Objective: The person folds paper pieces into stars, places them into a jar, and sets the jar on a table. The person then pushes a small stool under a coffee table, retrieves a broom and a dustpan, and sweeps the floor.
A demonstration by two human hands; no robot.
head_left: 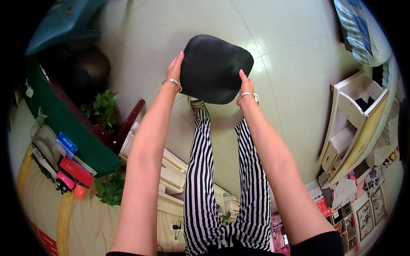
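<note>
Both hands hold a black stool-like seat (213, 70), roughly square with rounded corners and a smooth top. Its underside and anything below it are hidden from me. My left hand (174, 70) grips the left edge, with part of the fingers out of sight under the rim. On the right edge, my right hand (245, 86) is closed with its thumb on the top face and its other fingers mostly hidden beneath. The seat is in front of my feet, above the pale tiled floor (294, 77).
At left stand a green-covered table (77, 136) with books (77, 173), a leafy plant (102, 111) and a blue-green chair (64, 25). A white wooden cabinet (346, 123) is at right, with a bed-like covered surface (367, 38) beyond it.
</note>
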